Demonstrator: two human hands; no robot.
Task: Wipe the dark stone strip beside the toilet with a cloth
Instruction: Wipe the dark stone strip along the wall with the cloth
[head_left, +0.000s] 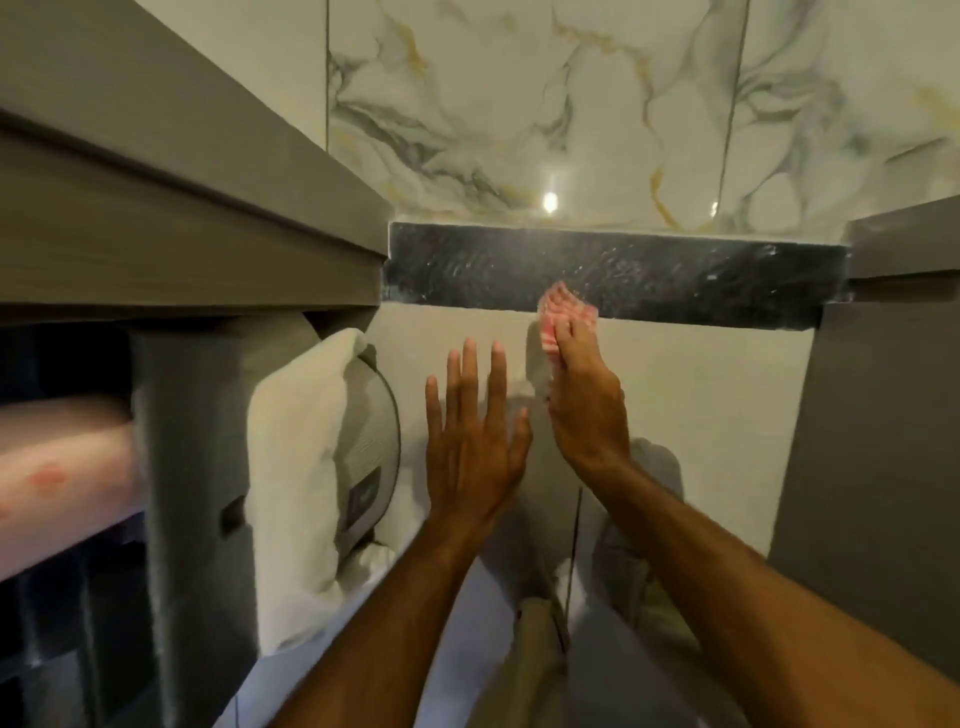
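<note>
A dark speckled stone strip (675, 265) runs across the middle of the head view, under a marble wall, with pale streaks on its surface. My right hand (584, 400) grips a red-and-white striped cloth (563, 312) and presses it against the strip's lower edge, near its centre. My left hand (475, 447) lies flat with fingers spread on the pale panel (701, 415) below the strip, just left of the right hand, holding nothing.
A grey wooden cabinet (171, 208) juts out on the left, with a white bundle and a round grey object (363, 457) beneath it. A grey panel (883, 415) bounds the right side. Pink rolled fabric (62, 462) lies on a shelf far left.
</note>
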